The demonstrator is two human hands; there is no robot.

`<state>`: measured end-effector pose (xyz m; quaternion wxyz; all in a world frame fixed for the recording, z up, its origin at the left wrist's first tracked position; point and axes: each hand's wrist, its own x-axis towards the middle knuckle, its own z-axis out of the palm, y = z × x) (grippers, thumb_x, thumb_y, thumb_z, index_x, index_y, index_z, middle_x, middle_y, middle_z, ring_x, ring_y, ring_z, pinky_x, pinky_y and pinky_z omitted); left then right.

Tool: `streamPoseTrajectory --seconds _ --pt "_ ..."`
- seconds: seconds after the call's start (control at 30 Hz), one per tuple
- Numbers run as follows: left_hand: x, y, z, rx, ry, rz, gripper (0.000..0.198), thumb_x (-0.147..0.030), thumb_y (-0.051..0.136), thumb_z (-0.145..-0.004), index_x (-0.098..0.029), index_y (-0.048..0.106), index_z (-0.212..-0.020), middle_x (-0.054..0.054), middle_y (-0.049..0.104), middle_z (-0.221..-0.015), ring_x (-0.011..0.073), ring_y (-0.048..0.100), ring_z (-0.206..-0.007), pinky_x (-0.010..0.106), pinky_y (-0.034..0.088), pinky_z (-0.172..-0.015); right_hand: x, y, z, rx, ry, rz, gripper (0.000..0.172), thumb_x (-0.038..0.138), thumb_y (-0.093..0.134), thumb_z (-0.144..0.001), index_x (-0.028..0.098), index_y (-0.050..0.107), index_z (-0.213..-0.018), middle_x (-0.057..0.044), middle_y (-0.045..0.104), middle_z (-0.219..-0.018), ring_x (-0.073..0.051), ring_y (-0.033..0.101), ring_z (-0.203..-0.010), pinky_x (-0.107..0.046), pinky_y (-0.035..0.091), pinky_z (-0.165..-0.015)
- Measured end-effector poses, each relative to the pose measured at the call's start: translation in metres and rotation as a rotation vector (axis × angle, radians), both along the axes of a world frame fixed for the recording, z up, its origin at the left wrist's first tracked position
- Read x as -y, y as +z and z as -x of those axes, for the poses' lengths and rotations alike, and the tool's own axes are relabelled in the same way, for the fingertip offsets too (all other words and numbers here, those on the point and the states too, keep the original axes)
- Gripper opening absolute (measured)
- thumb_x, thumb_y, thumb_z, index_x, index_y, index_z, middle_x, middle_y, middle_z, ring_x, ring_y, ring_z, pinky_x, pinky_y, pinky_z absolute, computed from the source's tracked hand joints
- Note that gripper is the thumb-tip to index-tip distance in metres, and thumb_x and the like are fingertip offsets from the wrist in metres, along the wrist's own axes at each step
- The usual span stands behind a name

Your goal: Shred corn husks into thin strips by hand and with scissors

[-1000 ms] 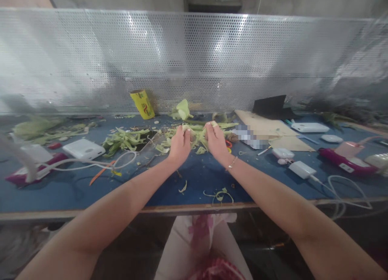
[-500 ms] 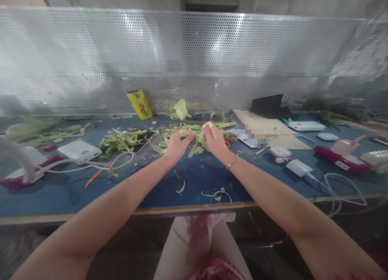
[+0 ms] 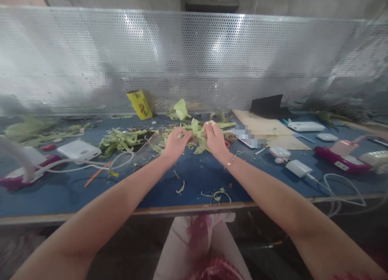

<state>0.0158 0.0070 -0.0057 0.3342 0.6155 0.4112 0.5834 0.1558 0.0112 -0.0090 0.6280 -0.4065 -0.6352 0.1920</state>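
Over a spread of cut greenery in the middle of the blue table, my hands work close together. A pale green leafy piece [image 3: 198, 133] stands between them, its tips pointing up and down. My right hand [image 3: 216, 140], with a thin bracelet at the wrist, is closed on this piece in a pinch. Fingers bent, my left hand [image 3: 177, 142] is closed just left of it; a bit of green shows by its thumb, and what it grips is partly hidden. Long green stems [image 3: 226, 125] lie behind the hands. A lettuce-like leaf [image 3: 181, 109] rests farther back.
A pile of green strips [image 3: 123, 142] lies left, beside a white box-shaped device [image 3: 79, 150] with cables. A yellow printed container [image 3: 140, 105] leans near the perforated metal screen [image 3: 212, 62]. Rightward are cardboard [image 3: 263, 124], a white charger [image 3: 299, 168] and a purple power strip [image 3: 342, 158].
Both hands have shifted slightly; the left moved a little left, widening the gap. The leafy piece between them now stands higher, with its leaves more visible.
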Motion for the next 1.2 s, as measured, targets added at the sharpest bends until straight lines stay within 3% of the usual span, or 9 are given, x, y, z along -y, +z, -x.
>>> streamPoseTrajectory --seconds 0.37,0.6,0.8,1.2 --pt "-0.003 0.0 0.001 0.094 -0.115 0.077 0.023 -0.022 0.057 -0.071 -0.019 0.037 -0.059 -0.003 0.057 -0.06 0.0123 0.063 -0.061 0.029 0.051 -0.065 -0.001 -0.002 0.0 -0.007 0.012 0.01 0.033 0.046 0.032 -0.09 0.022 0.038 -0.068 0.005 0.035 -0.055 -0.011 0.037 -0.053 -0.027 0.03 -0.057" --pt "0.003 0.006 0.001 0.149 -0.168 0.112 0.018 -0.029 0.064 -0.067 -0.018 0.05 -0.066 0.0 0.062 -0.059 0.0136 0.062 -0.058 0.032 0.052 -0.065 0.002 0.001 -0.002 0.045 0.031 -0.013 0.032 0.043 0.033 -0.09 0.022 0.038 -0.068 0.005 0.036 -0.057 -0.011 0.039 -0.055 -0.027 0.032 -0.058" --pt "0.005 0.006 0.001 0.202 -0.215 0.186 0.025 -0.031 0.074 -0.058 -0.013 0.063 -0.073 0.0 0.061 -0.058 0.0101 0.056 -0.055 0.029 0.05 -0.064 0.002 0.003 -0.001 0.072 0.027 -0.003 0.03 0.039 0.034 -0.09 0.022 0.035 -0.065 0.005 0.036 -0.056 -0.011 0.038 -0.055 -0.028 0.031 -0.057" --pt "0.006 0.008 0.003 0.301 -0.352 0.269 0.022 -0.02 0.074 -0.057 -0.012 0.054 -0.059 0.003 0.064 -0.06 0.0124 0.063 -0.064 0.03 0.05 -0.072 -0.006 -0.003 -0.002 0.008 0.063 0.063 0.04 0.05 0.034 -0.088 0.021 0.034 -0.061 0.005 0.033 -0.053 -0.01 0.035 -0.051 -0.026 0.028 -0.054"
